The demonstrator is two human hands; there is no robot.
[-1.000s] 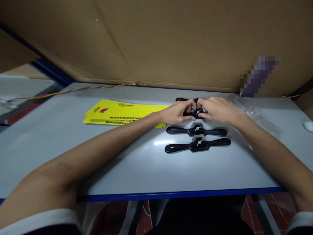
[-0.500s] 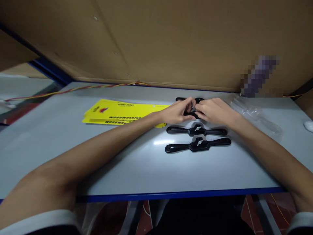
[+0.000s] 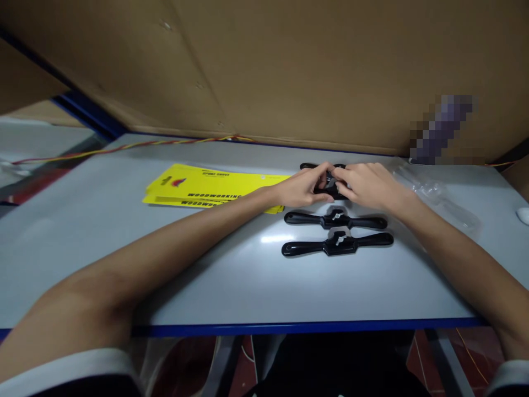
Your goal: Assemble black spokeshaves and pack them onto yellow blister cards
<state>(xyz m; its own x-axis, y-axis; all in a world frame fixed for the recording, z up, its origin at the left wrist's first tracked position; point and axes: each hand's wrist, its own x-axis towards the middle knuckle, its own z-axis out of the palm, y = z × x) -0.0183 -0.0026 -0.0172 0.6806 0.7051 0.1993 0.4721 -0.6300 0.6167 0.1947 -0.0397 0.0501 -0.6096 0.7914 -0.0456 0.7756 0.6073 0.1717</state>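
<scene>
Near the back of the table, my left hand [image 3: 303, 187] and my right hand [image 3: 367, 184] meet over a black spokeshave [image 3: 329, 191]. Both hands have their fingers closed around its middle, and they hide most of it. Behind them shows the handle of another black spokeshave [image 3: 308, 165]. Two more lie crosswise in front of my hands: a nearer spokeshave [image 3: 341, 246] and one just behind it [image 3: 335, 219], each with a grey blade and a small silver wing-shaped piece. A stack of yellow cards [image 3: 198, 184], printed "SPOKE SHAVE" and "WOODWORKING", lies by my left forearm.
Clear plastic packaging [image 3: 438, 193] lies beyond my right forearm. A white rounded object [image 3: 523, 215] is at the right edge. Twisted red and yellow wires [image 3: 157, 143] run along the table's back, below a cardboard wall [image 3: 289, 71]. The grey table [image 3: 248, 292] has a blue front edge.
The view has shifted slightly. The fingers of my right hand have moved a little over the spokeshave's middle; the left hand stays in nearly the same place on it.
</scene>
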